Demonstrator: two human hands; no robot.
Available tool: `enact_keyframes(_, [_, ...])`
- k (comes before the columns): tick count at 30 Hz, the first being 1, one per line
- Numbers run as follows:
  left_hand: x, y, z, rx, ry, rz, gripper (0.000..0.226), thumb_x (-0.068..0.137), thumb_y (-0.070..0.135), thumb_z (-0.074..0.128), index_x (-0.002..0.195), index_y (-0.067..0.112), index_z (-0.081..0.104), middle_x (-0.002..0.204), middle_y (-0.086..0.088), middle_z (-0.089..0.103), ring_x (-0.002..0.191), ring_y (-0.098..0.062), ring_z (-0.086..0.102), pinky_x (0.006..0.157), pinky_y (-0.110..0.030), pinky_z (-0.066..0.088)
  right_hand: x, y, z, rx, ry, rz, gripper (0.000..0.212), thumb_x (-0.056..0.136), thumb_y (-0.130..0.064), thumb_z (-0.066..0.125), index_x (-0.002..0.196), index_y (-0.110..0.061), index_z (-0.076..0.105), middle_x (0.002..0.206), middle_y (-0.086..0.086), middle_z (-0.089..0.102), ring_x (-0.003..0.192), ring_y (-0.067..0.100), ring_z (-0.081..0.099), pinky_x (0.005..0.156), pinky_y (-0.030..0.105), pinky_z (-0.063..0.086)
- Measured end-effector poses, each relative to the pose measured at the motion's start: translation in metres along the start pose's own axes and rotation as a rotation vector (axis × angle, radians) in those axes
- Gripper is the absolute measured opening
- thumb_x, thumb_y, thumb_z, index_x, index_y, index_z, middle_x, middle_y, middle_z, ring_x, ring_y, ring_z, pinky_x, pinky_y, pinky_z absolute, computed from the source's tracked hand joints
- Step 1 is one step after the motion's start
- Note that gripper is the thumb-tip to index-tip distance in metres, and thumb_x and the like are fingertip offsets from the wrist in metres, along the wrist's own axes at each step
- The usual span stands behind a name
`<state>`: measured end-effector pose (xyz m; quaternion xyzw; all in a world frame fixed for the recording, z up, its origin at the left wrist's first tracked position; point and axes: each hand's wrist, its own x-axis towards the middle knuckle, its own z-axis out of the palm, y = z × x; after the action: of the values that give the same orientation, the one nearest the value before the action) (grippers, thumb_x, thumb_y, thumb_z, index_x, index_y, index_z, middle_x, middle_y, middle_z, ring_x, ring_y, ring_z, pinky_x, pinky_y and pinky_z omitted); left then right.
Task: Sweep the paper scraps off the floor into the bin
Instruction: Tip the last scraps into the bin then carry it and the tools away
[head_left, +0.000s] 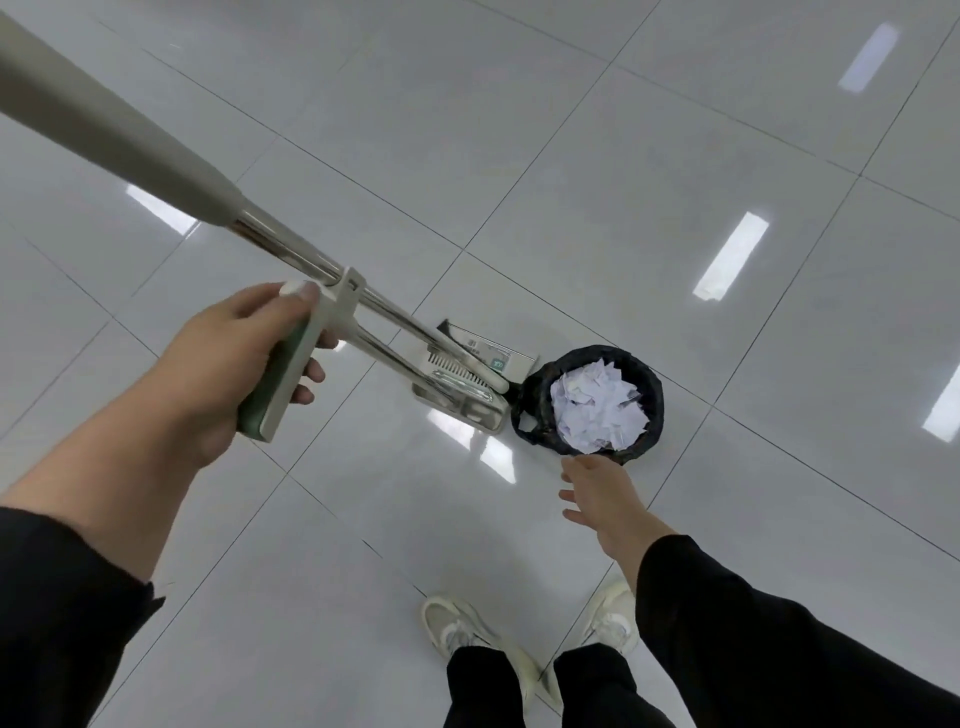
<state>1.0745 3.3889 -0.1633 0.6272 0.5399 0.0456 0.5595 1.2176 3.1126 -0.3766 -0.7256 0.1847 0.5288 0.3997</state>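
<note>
Head view: your left hand (234, 364) has its fingers (311, 371) wrapped round the green-and-cream handle (280, 384) of the dustpan (467, 384), thumb on top by the clip that joins it to the broom pole (130, 145). Pole is matte beige plastic up top, shiny chrome tube below. Dustpan is metal, rectangular, comb teeth along one edge, resting on the floor (571, 156) just beside the bin (587, 402). Bin is small, round, lined with a crinkly black bag, heaped with white paper scraps (597, 405). Your right hand (597, 499) hovers just short of the bin rim, fingers relaxed, spread, holding nothing. Floor is glossy pale-grey square tile, thin dark grout, ceiling-light reflections. Black sleeves, black trousers, off-white sneakers (457, 623) at bottom.
</note>
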Motion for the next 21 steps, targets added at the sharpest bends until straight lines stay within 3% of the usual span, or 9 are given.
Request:
enact_keyframes(2, [0.005,-0.008,-0.004,-0.25,-0.046,-0.073,0.052,0.105,0.055,0.042,0.135,0.016,0.06,0.111,-0.013,0.077,0.08,-0.024,0.071,0.065,-0.035,0.06,0.01,0.001,0.001,0.039,-0.033,0.017,0.034,0.102,-0.023,0.054,0.134,-0.011,0.055,0.113,0.008,0.063,0.096,0.021,0.062,0.079,0.033,0.055])
enact_keyframes(5, [0.012,-0.036,0.007,-0.468,0.065,-0.156,0.041,0.111,0.038,0.035,0.13,0.012,0.06,0.118,-0.023,0.073,0.076,-0.028,0.074,0.063,-0.034,0.063,0.025,0.003,0.001,0.087,-0.058,0.047,0.025,0.103,-0.018,0.052,0.125,-0.008,0.059,0.096,0.004,0.06,0.094,0.021,0.06,0.086,0.036,0.053])
enact_keyframes(7, [0.018,-0.065,0.023,-0.231,0.154,-0.183,0.027,0.108,0.019,0.043,0.13,0.015,0.058,0.122,-0.024,0.069,0.071,-0.028,0.073,0.063,-0.038,0.063,0.036,0.008,0.0,0.105,-0.04,0.038,0.026,0.102,-0.019,0.054,0.122,-0.004,0.06,0.096,0.004,0.061,0.094,0.022,0.063,0.09,0.041,0.055])
enact_keyframes(9, [0.033,-0.103,0.056,0.041,0.138,-0.193,0.037,0.104,0.013,0.052,0.141,0.019,0.053,0.121,-0.014,0.068,0.083,-0.028,0.072,0.074,-0.046,0.063,0.06,0.016,0.0,0.174,-0.059,0.055,0.019,0.104,-0.02,0.052,0.117,-0.01,0.06,0.102,0.004,0.062,0.102,0.023,0.063,0.098,0.042,0.053])
enact_keyframes(12, [0.049,-0.142,0.105,0.123,0.056,-0.218,0.051,0.102,0.025,0.061,0.15,0.024,0.045,0.119,-0.004,0.064,0.097,-0.026,0.07,0.082,-0.045,0.063,0.09,0.034,-0.005,0.249,-0.065,0.09,0.011,0.105,-0.018,0.051,0.114,-0.013,0.056,0.108,0.004,0.062,0.108,0.025,0.061,0.103,0.045,0.05])
enact_keyframes(15, [0.074,-0.179,0.146,0.203,0.005,-0.183,0.057,0.101,0.033,0.062,0.152,0.026,0.039,0.128,-0.004,0.06,0.102,-0.022,0.065,0.079,-0.037,0.058,0.121,0.055,-0.009,0.296,-0.051,0.123,0.008,0.106,-0.014,0.049,0.104,-0.013,0.056,0.113,0.009,0.059,0.113,0.029,0.058,0.107,0.049,0.047])
enact_keyframes(17, [0.094,-0.2,0.168,0.22,-0.021,-0.186,0.057,0.1,0.034,0.062,0.152,0.026,0.038,0.132,-0.007,0.058,0.102,-0.022,0.064,0.075,-0.034,0.056,0.15,0.07,-0.012,0.368,0.004,0.159,0.009,0.104,-0.016,0.053,0.11,-0.011,0.057,0.12,0.012,0.057,0.115,0.033,0.059,0.101,0.049,0.051])
enact_keyframes(21, [0.143,-0.235,0.186,0.278,-0.008,-0.15,0.046,0.1,0.033,0.061,0.142,0.019,0.047,0.125,-0.008,0.061,0.095,-0.024,0.066,0.073,-0.037,0.057,0.209,0.091,-0.01,0.454,0.093,0.134,0.035,0.106,-0.015,0.044,0.141,-0.013,0.05,0.138,0.019,0.054,0.116,0.034,0.059,0.088,0.046,0.054])
